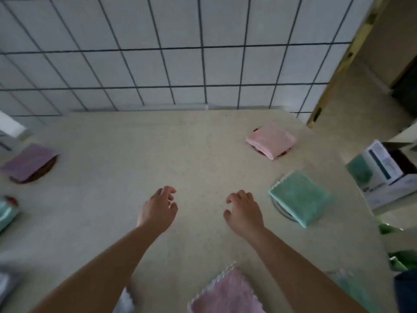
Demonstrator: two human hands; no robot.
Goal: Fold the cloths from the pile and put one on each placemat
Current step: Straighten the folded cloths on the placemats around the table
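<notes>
Head view: both my arms reach out over the bench (135,143), hands held above its bare middle
Left hand (158,208): fingers loosely curled and relaxed, holding nothing
Right hand (244,210): fingers loosely curled the same way, holding nothing, apart from my left
Green cloth (300,197): folded, just to the right of my right hand, lying on a round placemat (281,211) whose rim shows at its near-left edge
Pink cloth (270,140): folded, beyond my right hand toward the tiled wall (158,53), on a dark placemat that peeks out at its edges
Purple cloth (29,161): folded, well to the left of my left hand, resting on a dark round placemat (42,172)
Teal cloth (6,213): at the far left edge, cut off by the frame; what it lies on I cannot tell
Pile cloth (228,292): pink with a scalloped edge, at the near edge of the bench between my forearms
White box (383,170): off the bench's right side
</notes>
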